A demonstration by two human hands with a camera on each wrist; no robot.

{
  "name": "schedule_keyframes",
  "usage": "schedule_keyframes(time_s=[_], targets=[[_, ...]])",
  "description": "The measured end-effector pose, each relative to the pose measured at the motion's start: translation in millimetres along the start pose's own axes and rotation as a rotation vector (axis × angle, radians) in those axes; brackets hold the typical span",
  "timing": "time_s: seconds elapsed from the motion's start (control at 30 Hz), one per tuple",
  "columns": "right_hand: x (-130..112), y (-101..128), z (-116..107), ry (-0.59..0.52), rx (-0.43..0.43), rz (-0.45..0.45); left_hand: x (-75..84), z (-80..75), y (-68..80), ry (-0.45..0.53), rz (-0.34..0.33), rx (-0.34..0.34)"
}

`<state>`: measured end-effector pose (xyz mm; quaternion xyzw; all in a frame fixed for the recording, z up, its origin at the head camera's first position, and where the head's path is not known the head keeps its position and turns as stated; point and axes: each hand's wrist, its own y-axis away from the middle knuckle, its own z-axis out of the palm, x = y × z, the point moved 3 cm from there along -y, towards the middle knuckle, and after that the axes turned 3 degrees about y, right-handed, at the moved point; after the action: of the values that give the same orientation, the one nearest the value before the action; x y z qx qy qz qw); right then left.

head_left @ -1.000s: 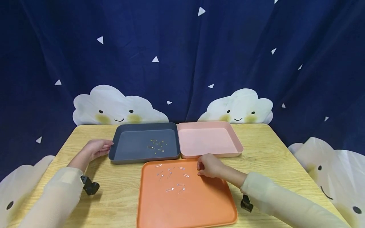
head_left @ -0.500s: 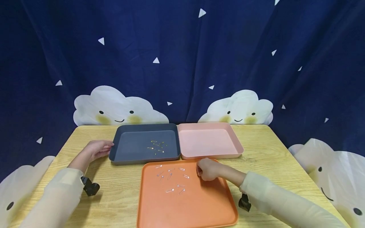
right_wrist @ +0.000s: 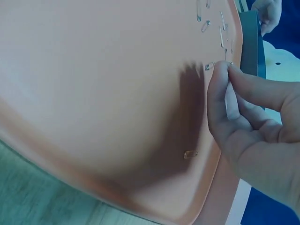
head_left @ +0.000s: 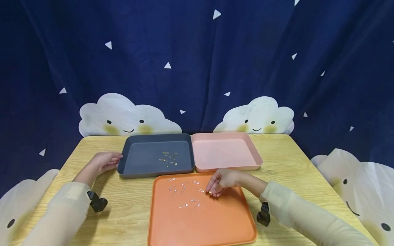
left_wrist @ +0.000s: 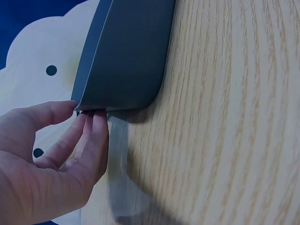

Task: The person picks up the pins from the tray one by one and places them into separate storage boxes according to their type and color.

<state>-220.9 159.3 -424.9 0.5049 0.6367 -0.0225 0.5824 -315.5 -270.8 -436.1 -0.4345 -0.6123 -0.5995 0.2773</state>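
My left hand is at the left side of the dark grey tray. In the left wrist view, its thumb is at the rim and its fingers are against the outer wall, gripping the edge. Over the orange tray, my right hand pinches a gold safety pin between thumb and fingertips. Several silver safety pins lie scattered on that tray, left of the hand. Another gold safety pin lies near the hand's shadow in the right wrist view. Several gold safety pins rest inside the grey tray.
A pink tray stands right of the grey one, behind the orange tray. All three sit on a wooden table. A dark blue curtain with white clouds hangs behind the table.
My right hand dips and curls at the orange tray, then shifts slightly left and tilts so the gold safety pin shows at its fingertips. The left hand stays on the grey tray.
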Motion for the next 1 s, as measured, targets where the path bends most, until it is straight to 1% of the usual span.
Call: schedule_keyframes(time_s=[0.1,0.23,0.47,0.6,0.73,0.9,1.0], targets=[[-2.1,-3.0,-4.1,-0.030,-0.012,0.020,0.1,-0.3,0.6,-0.004,-0.006,0.007],[-9.2,-8.9,-7.1,-0.028,-0.004,0.040,-0.2,-0.4,1.2,-0.015,-0.014,0.015],[-36.6,-18.5,-10.1,0.008,-0.012,0.041,0.2,0.5,1.3,-0.024,-0.014,0.017],[-52.0,-25.8,-15.0,-0.025,-0.022,0.049,0.0,-0.2,-0.8,-0.022,-0.008,0.020],[-64.4,-37.2,-21.0,-0.027,-0.060,0.064,-0.1,-1.2,-1.8,-0.015,-0.010,0.021],[-77.2,-49.7,-27.2,0.007,-0.133,0.082,1.4,0.2,0.5,-0.006,-0.008,0.015],[-83.8,-57.4,-30.3,0.019,-0.149,0.090,2.0,1.4,1.8,-0.012,-0.007,0.013]])
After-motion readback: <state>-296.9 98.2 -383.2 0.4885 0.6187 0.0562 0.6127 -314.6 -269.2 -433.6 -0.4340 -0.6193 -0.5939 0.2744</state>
